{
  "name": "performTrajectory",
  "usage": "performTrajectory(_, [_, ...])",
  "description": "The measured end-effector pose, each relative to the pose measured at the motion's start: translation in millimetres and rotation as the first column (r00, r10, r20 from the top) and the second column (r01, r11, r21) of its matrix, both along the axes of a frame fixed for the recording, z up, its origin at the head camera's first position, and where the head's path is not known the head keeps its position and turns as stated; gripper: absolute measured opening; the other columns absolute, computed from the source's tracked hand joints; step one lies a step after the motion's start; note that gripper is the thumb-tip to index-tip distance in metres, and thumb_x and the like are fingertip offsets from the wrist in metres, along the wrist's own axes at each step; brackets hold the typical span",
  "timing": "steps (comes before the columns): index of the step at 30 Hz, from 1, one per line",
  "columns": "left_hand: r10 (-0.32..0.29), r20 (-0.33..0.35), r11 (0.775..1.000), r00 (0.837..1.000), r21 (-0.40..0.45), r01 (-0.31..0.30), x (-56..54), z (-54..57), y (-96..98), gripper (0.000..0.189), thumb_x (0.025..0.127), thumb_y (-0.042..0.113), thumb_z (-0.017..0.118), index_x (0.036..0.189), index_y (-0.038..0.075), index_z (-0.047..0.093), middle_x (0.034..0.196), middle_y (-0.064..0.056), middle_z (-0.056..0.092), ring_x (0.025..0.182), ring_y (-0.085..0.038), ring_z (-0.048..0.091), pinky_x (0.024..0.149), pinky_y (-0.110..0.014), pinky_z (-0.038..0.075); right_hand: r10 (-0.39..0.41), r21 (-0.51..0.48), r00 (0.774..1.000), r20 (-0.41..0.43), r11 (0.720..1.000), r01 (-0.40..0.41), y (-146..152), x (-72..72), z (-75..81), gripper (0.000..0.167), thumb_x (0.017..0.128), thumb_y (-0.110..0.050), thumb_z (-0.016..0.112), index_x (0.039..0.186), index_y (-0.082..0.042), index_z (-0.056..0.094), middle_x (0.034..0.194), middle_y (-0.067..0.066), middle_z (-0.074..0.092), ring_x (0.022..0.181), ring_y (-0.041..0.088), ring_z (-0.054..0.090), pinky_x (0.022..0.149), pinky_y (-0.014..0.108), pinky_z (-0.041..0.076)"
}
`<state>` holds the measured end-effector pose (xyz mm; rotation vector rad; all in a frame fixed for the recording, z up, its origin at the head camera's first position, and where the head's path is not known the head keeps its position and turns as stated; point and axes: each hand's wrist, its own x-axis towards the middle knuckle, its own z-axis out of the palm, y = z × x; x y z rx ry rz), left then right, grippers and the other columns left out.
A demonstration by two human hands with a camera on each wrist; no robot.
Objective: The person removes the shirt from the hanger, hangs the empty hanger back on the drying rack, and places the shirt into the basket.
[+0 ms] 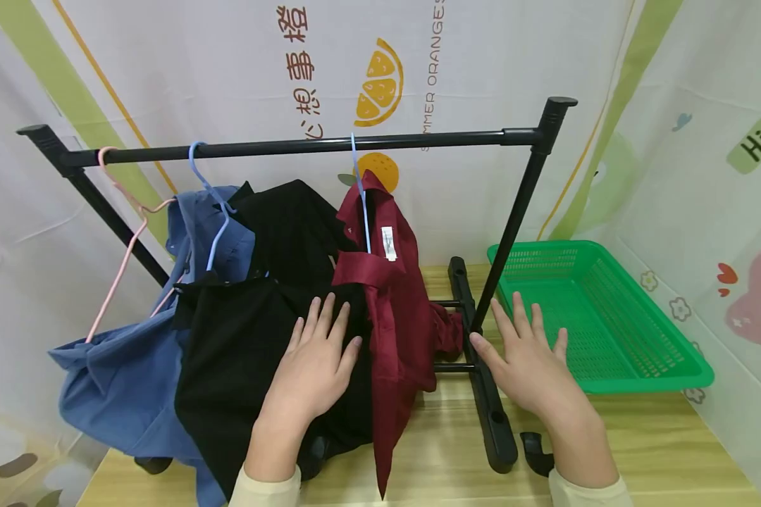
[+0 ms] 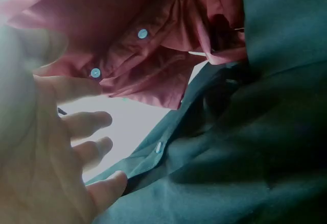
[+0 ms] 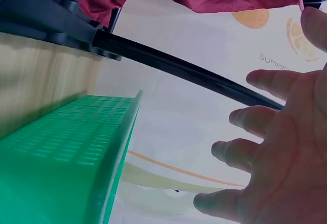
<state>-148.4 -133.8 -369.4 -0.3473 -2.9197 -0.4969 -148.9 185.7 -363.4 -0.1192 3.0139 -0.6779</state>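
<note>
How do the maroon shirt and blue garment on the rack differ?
The maroon shirt hangs from a light-blue hanger, the blue garment from a pink hanger. The maroon shirt is rightmost, the blue garment leftmost. The maroon shirt shows a white label; the blue garment shows none. Both hang from the black rail.

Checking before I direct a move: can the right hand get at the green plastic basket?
Probably yes: the empty right hand is near the green plastic basket, with nothing visible between them.
</note>
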Motion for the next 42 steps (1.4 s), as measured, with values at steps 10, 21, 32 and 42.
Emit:
performTrajectory(10, [0.001, 0.013, 1.0, 1.0, 0.009, -0.001, 2.5, 7.1, -1.2, 0.065, 0.111, 0.042, 0.048, 0.167, 0.011, 0.035, 0.178, -0.015, 0.02, 0.167, -0.04, 0.013, 0.133, -0.063, 0.018, 0.024, -0.012, 1.0, -0.013, 1.0, -0.024, -4.7, 1.7, 6.0, 0.09, 0.106, -0.075, 0.033, 0.173, -0.018, 0.01, 0.179, 0.018, -0.012, 0.162, 0.055, -0.012, 0.115, 0.087, -0.013])
performTrajectory(21, [-0.014, 0.018, 1.0, 1.0, 0.017, 0.014, 4.6, 14.6, 0.3, 0.064, 0.113, 0.044, 0.045, 0.167, 0.012, 0.035, 0.179, -0.013, 0.019, 0.168, -0.037, 0.013, 0.133, -0.062, 0.017, 0.046, -0.015, 0.999, -0.027, 0.999, -0.046, -13.5, 2.9, 16.0, 0.088, 0.106, -0.073, 0.036, 0.173, -0.021, 0.011, 0.18, 0.018, -0.008, 0.162, 0.056, -0.009, 0.115, 0.088, -0.011])
performTrajectory(32, [0.0, -0.01, 1.0, 1.0, 0.01, 0.001, 16.3, 23.3, -6.8, 0.065, 0.112, 0.045, 0.047, 0.166, 0.011, 0.036, 0.178, -0.013, 0.021, 0.168, -0.037, 0.013, 0.133, -0.06, 0.017, 0.059, -0.021, 0.998, -0.025, 0.998, -0.06, -20.5, 6.2, 21.5, 0.089, 0.105, -0.074, 0.037, 0.173, -0.022, 0.013, 0.18, 0.019, -0.005, 0.163, 0.056, -0.006, 0.115, 0.088, -0.008])
performTrajectory(42, [-0.009, -0.122, 0.999, 0.993, -0.044, 0.004, 38.6, 55.0, -22.3, 0.062, 0.111, 0.041, 0.053, 0.164, 0.013, 0.041, 0.178, -0.013, 0.022, 0.167, -0.038, 0.014, 0.132, -0.061, 0.021, 0.061, -0.02, 0.998, -0.03, 0.998, -0.062, -15.8, 6.8, 28.9, 0.09, 0.105, -0.074, 0.038, 0.173, -0.021, 0.011, 0.18, 0.019, -0.006, 0.162, 0.056, -0.007, 0.115, 0.088, -0.007])
